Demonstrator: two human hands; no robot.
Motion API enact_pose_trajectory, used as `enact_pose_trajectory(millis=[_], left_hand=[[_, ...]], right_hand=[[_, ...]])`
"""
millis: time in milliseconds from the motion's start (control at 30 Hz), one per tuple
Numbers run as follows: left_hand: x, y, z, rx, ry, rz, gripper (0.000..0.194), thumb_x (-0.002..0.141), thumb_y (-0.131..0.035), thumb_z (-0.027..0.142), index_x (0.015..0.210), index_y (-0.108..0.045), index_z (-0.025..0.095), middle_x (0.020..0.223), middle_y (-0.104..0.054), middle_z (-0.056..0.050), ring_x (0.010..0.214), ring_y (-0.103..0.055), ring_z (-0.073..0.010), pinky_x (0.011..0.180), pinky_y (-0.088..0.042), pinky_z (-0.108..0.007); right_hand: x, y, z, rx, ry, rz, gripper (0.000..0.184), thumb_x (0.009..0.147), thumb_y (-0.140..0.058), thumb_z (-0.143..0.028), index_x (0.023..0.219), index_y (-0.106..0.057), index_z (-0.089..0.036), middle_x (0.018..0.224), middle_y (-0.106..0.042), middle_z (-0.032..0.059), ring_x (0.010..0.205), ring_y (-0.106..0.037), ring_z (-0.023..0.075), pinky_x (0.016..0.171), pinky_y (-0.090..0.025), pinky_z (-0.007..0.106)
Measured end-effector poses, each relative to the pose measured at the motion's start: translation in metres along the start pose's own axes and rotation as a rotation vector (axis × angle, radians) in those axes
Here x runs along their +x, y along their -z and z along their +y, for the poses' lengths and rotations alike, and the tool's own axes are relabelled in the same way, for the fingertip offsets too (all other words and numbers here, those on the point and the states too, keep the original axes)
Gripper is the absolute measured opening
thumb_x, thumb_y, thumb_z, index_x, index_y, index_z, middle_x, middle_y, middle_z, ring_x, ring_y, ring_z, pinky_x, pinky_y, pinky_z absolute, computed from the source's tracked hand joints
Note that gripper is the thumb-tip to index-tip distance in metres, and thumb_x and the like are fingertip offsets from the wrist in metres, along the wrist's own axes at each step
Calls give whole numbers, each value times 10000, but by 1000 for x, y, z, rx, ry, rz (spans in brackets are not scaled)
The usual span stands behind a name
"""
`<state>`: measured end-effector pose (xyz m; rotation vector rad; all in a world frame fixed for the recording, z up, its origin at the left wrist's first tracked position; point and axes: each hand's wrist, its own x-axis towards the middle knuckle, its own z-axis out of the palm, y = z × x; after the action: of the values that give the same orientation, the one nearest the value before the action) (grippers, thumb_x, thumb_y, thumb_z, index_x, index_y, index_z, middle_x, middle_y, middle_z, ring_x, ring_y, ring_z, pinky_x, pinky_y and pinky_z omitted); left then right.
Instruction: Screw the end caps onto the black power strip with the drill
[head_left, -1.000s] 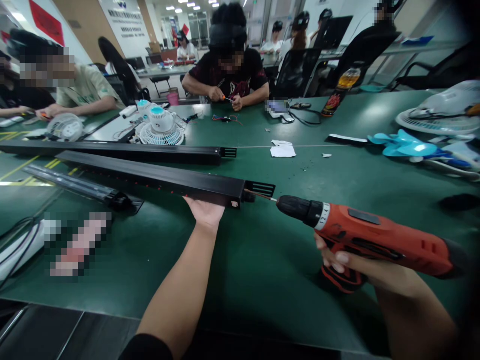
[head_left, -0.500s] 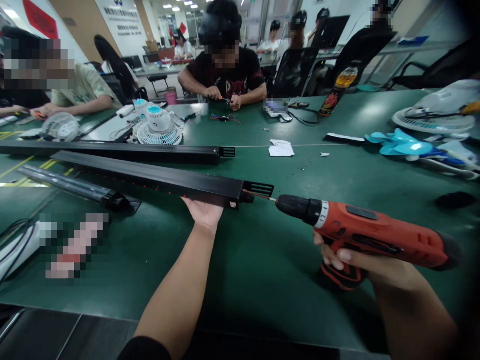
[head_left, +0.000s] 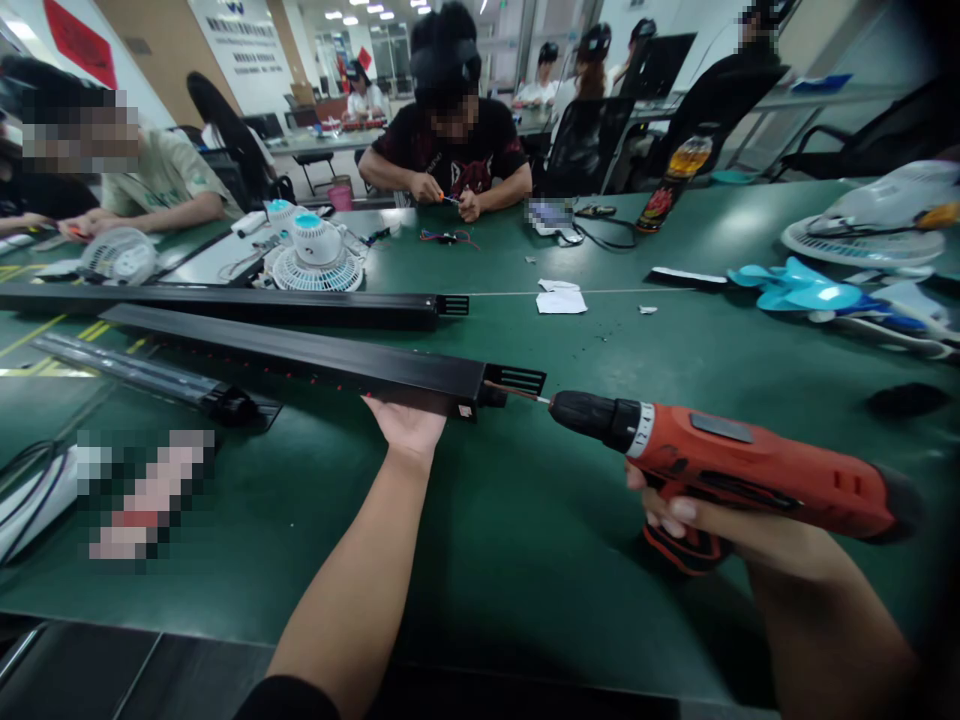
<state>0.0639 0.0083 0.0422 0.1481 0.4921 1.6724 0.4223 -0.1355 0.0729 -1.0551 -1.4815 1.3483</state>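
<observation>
Your left hand point(head_left: 409, 425) cups the bar point(head_left: 315, 350) from below; your right hand point(head_left: 675, 510) grips the drill point(head_left: 765, 465), bit point(head_left: 543, 400) near the bar's end. What's finished there can't be seen.

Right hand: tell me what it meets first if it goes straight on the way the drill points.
With the drill in the right hand leading, its bit would likely meet the end of the black bar first, beside the slotted tab; depth is unclear, so it might pass in front.

Green table point(head_left: 517, 560), white paper point(head_left: 561, 301), blue blades point(head_left: 806, 288)
</observation>
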Motion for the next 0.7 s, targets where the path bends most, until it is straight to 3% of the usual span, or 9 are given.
enact_pose_trajectory(millis=[267,567,700], left_hand=[[0,-1,1,6,8,-2,940,1230,-205,899,1645,-770,273,1624,-822,-204,1700,-698,-429,1400,-611,-677],[7,8,0,19,9,6,933,1211,-291,936,1658,-769,272,1687,-786,-210,1642,-730,-425,1340,-654,-617],[5,5,1,15,12,12,936,1222,-228,912,1614,-784,268,1624,-820,-204,1598,-744,-431,1324,-654,-673]], right_hand=[[2,-3,-1,-24,14,-27,260,1140,-977,-495,1188,-950,-242,720,-798,36,572,-751,185,523,-657,235],[2,3,-3,-26,7,-64,224,1158,-968,-487,1234,-953,-277,730,-833,38,577,-776,177,561,-673,223],[3,3,-2,-21,-13,-64,263,1136,-984,-502,1222,-943,-257,714,-805,35,577,-758,193,572,-688,262]])
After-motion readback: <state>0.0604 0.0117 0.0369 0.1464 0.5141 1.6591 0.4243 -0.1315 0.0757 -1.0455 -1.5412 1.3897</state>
